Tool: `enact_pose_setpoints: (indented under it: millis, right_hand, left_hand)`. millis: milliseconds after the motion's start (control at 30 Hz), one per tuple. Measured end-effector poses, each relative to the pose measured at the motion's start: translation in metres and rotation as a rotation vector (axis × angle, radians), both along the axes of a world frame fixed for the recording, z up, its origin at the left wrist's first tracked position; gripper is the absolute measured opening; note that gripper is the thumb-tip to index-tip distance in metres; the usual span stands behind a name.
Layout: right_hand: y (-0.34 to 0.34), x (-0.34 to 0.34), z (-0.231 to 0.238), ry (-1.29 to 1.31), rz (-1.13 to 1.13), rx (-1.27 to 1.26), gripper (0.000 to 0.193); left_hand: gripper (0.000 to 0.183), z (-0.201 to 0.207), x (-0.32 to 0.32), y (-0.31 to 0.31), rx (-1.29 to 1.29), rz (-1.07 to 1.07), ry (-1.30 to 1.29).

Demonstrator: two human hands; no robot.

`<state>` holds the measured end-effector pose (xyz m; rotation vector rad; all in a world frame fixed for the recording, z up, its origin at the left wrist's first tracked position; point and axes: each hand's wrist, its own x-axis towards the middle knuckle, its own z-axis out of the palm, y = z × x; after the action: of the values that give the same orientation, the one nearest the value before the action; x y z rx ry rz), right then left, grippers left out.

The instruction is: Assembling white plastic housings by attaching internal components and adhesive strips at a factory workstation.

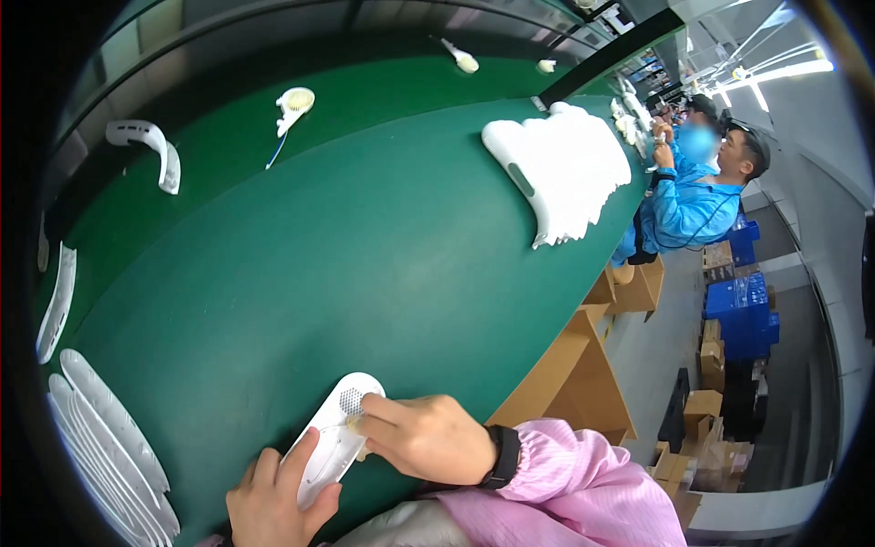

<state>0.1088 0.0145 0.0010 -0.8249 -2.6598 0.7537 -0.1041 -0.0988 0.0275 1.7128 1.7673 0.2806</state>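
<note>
A long white plastic housing (323, 459) with rounded ends and a honeycomb grille lies tilted near the front edge of the table. My left hand (273, 501) grips its lower end, thumb on one side and fingers on the other. Over the upper part, beside the grille, is my right hand (427, 439), its fingers pinched together against the inside. A bit of something pale yellow shows at these fingertips, too hidden to name. A dark band circles my right wrist, above a pink sleeve.
Stacked white curved shells (109, 447) lie at the left, and a pile of white shells (565, 169) at the far right. White parts, one round-headed with a blue wire (293, 108), sit on the far green strip. Cardboard boxes (570, 369) stand beside the table; a co-worker in blue (697, 210) is beyond.
</note>
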Motion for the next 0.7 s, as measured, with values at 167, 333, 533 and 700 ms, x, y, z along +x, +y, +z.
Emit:
enact_pose_setpoints:
  millis: [167, 333, 533, 700]
  right_hand:
    - [-0.002, 0.000, 0.005, -0.057, 0.021, -0.002, 0.024]
    - [-0.013, -0.007, 0.017, 0.068, -0.049, 0.000, 0.032]
    - [-0.025, -0.024, 0.032, 0.148, -0.116, -0.223, 0.056]
    - [-0.044, -0.035, 0.026, 0.048, -0.114, -0.320, 0.071]
  left_hand:
    - [0.055, 0.002, 0.000, 0.000, 0.018, 0.006, -0.014]
    - [0.065, 0.007, -0.009, -0.014, 0.166, 0.052, -0.064]
    - [0.094, 0.017, -0.018, -0.036, 0.045, -0.018, -0.539]
    - [0.091, 0.011, -0.017, -0.048, 0.051, -0.223, -0.507]
